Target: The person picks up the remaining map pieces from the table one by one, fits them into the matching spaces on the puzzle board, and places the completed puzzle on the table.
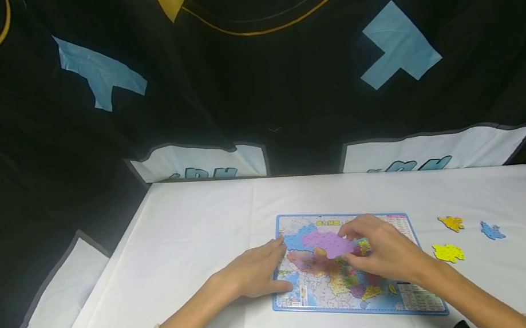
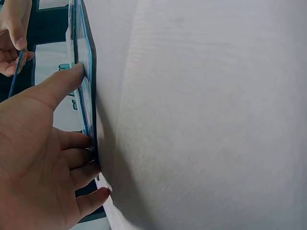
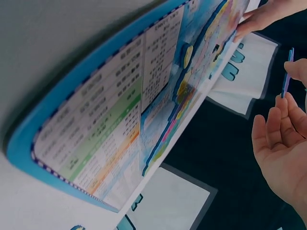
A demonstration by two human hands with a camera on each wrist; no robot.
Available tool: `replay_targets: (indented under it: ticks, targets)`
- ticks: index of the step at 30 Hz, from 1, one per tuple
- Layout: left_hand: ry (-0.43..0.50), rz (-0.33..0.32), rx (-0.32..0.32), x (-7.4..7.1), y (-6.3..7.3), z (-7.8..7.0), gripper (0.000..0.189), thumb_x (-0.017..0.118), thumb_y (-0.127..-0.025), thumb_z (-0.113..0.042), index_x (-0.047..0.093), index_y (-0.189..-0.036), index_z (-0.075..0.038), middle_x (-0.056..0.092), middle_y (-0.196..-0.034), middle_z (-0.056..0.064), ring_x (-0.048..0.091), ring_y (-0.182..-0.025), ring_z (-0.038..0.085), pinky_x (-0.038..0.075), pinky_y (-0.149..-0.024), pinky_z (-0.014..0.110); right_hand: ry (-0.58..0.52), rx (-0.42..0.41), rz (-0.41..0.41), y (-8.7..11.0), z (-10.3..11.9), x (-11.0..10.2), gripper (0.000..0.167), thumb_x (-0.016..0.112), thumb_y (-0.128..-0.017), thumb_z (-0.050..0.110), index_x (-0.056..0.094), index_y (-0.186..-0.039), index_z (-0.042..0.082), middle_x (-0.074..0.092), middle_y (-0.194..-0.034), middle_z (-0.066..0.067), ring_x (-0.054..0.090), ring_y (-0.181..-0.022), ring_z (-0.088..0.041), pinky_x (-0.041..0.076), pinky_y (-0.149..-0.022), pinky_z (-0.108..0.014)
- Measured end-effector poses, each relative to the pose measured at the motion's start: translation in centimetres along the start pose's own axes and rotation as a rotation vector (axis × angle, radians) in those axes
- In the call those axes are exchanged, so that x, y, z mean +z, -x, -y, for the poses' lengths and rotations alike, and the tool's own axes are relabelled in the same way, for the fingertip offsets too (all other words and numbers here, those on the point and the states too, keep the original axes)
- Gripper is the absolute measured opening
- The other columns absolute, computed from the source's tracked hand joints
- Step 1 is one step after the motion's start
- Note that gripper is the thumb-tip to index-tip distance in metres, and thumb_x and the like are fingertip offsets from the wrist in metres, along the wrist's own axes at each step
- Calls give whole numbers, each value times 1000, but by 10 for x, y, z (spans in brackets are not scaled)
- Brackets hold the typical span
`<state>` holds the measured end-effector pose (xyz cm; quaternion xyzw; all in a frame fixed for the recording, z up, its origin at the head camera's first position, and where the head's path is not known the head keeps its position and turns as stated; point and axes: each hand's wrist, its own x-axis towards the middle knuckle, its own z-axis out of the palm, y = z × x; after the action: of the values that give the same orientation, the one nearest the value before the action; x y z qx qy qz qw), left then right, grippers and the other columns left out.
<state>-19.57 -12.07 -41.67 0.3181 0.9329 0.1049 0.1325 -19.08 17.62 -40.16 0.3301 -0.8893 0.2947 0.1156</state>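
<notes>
A map puzzle board with a blue border lies flat on the white table. My right hand pinches a purple puzzle piece between thumb and fingers, above the upper part of the map. In the right wrist view the piece appears edge-on, held apart from the board. My left hand rests at the board's left edge with fingers spread. The left wrist view has its thumb on the board's rim and the other fingertips along the side. A blue piece sits at the map's upper left, partly covered by the purple one.
Right of the board lie an orange piece, a light blue piece and a yellow piece. A white cloth covers the table. Behind its far edge hangs a black curtain with blue and yellow shapes.
</notes>
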Motion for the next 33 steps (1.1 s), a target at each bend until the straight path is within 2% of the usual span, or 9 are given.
replay_targets:
  ticks: [5, 15, 24, 33]
  targets:
    - [-7, 3, -7, 1, -1, 1, 83, 64, -94, -50, 37, -151, 4, 27, -160, 18, 28, -146, 29, 27, -117, 45, 14, -40, -1, -2, -2, 4, 36, 86, -75, 11, 69, -107, 11, 68, -107, -1, 66, -90, -20, 60, -71, -35]
    - [-3, 3, -12, 1, -1, 1, 83, 64, -94, -50, 37, -151, 4, 26, -161, 18, 28, -147, 29, 27, -117, 44, 105, -38, 31, -4, -2, 11, 37, 87, -76, 17, 70, -108, 14, 68, -108, 2, 63, -92, -14, 57, -75, -31]
    - [-17, 10, -13, 2, -2, 1, 83, 64, -94, -51, 36, -151, 3, 26, -161, 17, 27, -147, 28, 26, -117, 43, 99, -7, 88, -6, -3, 17, 37, 85, -78, 19, 69, -112, 16, 66, -105, 7, 60, -94, -14, 56, -77, -32]
    - [-23, 5, -14, 3, -3, 2, 84, 65, -94, -51, 36, -151, 3, 26, -161, 18, 27, -147, 29, 26, -117, 44, 98, -12, 92, -6, -6, 22, 36, 85, -78, 18, 69, -111, 16, 66, -104, 7, 60, -92, -13, 56, -74, -29]
